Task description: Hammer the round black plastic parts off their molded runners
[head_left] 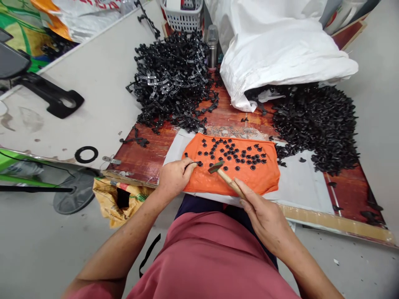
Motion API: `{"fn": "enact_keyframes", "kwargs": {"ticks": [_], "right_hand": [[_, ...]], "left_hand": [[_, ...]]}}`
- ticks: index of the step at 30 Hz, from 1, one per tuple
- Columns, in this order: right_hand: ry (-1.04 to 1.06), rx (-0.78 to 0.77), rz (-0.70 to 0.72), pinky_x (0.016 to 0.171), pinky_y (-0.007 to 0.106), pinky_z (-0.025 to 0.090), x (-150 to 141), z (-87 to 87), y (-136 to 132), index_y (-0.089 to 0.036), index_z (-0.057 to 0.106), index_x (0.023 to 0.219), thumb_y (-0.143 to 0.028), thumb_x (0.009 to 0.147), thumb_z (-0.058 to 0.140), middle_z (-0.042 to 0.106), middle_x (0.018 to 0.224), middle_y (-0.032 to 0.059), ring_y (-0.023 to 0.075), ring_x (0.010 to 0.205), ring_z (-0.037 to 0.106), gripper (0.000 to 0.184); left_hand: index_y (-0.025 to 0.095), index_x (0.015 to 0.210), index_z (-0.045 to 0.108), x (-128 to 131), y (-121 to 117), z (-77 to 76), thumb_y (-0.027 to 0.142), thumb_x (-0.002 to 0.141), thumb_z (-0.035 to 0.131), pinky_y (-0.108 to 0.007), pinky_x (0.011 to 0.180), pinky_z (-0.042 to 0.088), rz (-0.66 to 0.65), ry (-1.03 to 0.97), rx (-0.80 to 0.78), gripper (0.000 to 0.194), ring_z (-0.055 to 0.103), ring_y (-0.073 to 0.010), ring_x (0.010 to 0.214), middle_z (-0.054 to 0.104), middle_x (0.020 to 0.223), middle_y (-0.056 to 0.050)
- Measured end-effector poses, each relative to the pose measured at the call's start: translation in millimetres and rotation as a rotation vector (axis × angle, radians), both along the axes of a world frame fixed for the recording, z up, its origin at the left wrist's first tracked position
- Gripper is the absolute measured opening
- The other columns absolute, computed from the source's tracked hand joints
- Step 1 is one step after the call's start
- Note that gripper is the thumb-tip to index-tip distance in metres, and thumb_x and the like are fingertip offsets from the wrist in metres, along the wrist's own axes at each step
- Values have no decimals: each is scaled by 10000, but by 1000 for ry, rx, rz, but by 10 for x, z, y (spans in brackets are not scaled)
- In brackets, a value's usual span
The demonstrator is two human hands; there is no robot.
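Note:
My right hand [260, 209] is wrapped round the wooden handle of a small hammer [230, 181]. Its dark metal head is over the orange cloth [199, 182]. At the cloth's left side, my left hand [175, 176] is closed in a pinch on a small black part [192, 162], mostly covered by the fingers. Several black disc-shaped pieces with upright pegs [237, 168] are spread across the cloth. The hammer head is just right of the left fingertips, apart from them. Whether it touches any piece I cannot tell.
A heap of black jointed strips [174, 79] lies at the back left. Loose black pegged pieces [318, 120] are piled on the right, beside a large white sack [280, 50]. A grey basket [183, 18] and a bottle [212, 47] stand behind. A black ring [86, 154] lies left.

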State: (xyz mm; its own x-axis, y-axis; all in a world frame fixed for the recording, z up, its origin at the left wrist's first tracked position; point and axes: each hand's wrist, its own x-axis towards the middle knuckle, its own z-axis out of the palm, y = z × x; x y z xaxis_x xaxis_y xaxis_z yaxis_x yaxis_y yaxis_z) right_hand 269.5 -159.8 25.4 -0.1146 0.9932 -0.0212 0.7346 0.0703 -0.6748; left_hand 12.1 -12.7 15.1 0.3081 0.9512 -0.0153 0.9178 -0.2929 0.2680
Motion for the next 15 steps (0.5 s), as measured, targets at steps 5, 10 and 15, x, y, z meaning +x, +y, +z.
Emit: {"fn": "enact_keyframes", "kwargs": {"ticks": [5,10,15], "right_hand": [[-101,242,-1,864,323,620,-121,190,221,-344,238,1654,-189,1057,372,735,1250,71,209,1016,753,631],[-397,164,55,590,303,591,-261,64,347,-284,325,1635,-160,1028,390,711,891,55,207,655,703,623],[-330,250,16,682,308,592,-293,15,347,-291,216,1665,-193,1056,379,710,932,69,197,700,694,638]], "left_hand": [[244,978,769,6,3,-7,434,1021,467,-295,654,382,-8,-3,-7,360,732,-220,818,805,896,-50],[247,1034,770,18,2,-16,444,1029,454,-299,663,398,-7,14,-16,372,742,-231,844,809,927,-62],[257,1022,768,18,-2,-34,446,1026,465,-295,654,396,-14,-2,-15,357,741,-221,834,811,929,-49]]}}
